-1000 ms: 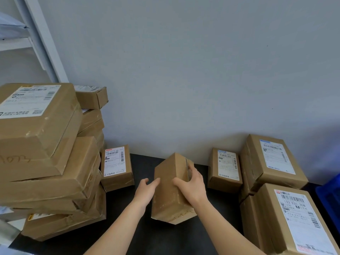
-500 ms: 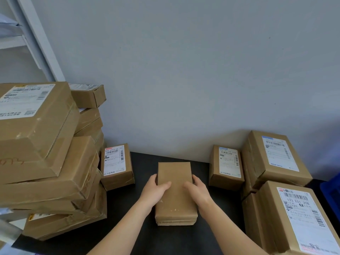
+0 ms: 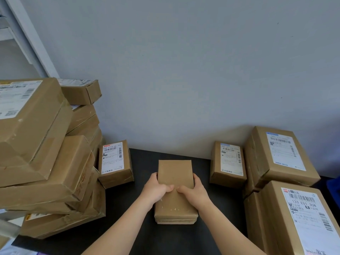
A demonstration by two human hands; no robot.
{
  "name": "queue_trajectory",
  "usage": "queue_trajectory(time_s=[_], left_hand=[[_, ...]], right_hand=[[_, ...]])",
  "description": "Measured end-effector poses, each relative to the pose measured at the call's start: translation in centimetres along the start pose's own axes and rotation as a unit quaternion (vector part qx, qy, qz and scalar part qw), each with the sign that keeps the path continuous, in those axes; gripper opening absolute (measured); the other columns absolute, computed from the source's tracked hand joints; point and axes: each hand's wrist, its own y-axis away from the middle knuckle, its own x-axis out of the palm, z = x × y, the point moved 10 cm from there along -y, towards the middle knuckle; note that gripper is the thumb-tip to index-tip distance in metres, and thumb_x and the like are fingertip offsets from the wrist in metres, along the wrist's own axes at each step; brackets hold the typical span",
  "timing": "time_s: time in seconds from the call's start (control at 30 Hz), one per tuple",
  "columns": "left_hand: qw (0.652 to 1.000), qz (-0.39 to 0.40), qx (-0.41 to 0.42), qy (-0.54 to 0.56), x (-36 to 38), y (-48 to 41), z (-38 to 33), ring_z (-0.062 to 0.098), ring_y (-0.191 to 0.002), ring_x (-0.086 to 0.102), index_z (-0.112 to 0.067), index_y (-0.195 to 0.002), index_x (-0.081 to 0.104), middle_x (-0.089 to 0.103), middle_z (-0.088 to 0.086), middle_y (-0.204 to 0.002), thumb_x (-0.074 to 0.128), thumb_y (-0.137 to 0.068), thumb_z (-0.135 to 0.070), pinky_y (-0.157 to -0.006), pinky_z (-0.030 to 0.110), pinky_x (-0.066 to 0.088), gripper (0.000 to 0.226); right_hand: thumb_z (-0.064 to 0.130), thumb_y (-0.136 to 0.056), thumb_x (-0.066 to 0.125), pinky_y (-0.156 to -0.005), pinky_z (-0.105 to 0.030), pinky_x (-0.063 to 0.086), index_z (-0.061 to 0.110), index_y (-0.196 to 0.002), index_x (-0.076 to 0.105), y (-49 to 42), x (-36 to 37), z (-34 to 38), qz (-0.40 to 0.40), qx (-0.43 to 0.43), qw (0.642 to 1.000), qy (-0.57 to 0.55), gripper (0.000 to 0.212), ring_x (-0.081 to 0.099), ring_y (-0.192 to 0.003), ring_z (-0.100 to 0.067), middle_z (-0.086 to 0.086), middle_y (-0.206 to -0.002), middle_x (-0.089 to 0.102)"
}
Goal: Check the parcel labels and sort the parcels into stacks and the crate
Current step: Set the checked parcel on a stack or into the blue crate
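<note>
A plain brown parcel (image 3: 174, 173) lies flat on the black table (image 3: 143, 162), its upper face bare of any label. My left hand (image 3: 156, 190) grips its left edge, thumb laid across the top. My right hand (image 3: 193, 191) holds the right edge the same way, and the two thumbs nearly meet at the middle. To the left sits a small labelled parcel (image 3: 115, 163); to the right, another small labelled parcel (image 3: 229, 163).
A tall, leaning stack of brown boxes (image 3: 42, 153) fills the left side. Two large labelled boxes (image 3: 281, 155) (image 3: 298, 219) are stacked at the right. A blue crate edge (image 3: 334, 188) shows at the far right. A grey wall is behind.
The parcel was tilted up on edge between my hands a second ago; it now lies flat on the table, and both thumbs have slid onto its top.
</note>
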Motion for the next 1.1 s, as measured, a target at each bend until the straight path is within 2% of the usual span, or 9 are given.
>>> queue_trajectory(time_s=[0.8,1.1], left_hand=[[1.000,0.000,-0.019,-0.013,0.04,-0.16,-0.17,0.024,-0.122,0.048,-0.018,-0.141,0.030,0.047,0.004,-0.134,0.072,-0.083,-0.021,-0.099,0.039,0.042,0.071],[1.000,-0.008,-0.028,0.007,-0.13,-0.19,0.50,0.025,-0.124,0.046,-0.018,-0.145,0.027,0.044,0.005,-0.139,0.074,-0.081,-0.024,-0.099,0.039,0.042,0.080]], right_hand=[[0.030,-0.088,0.063,-0.098,-0.037,0.044,0.024,-0.149,0.012,-0.22,-0.12,0.55,-0.003,0.009,0.999,0.037,0.080,0.044,-0.125,-0.024,-0.003,-0.143,0.038],[0.032,-0.088,0.063,-0.097,-0.037,0.043,0.026,-0.150,0.011,-0.02,-0.15,0.35,-0.007,0.004,0.999,0.036,0.081,0.045,-0.125,-0.023,-0.002,-0.144,0.037]])
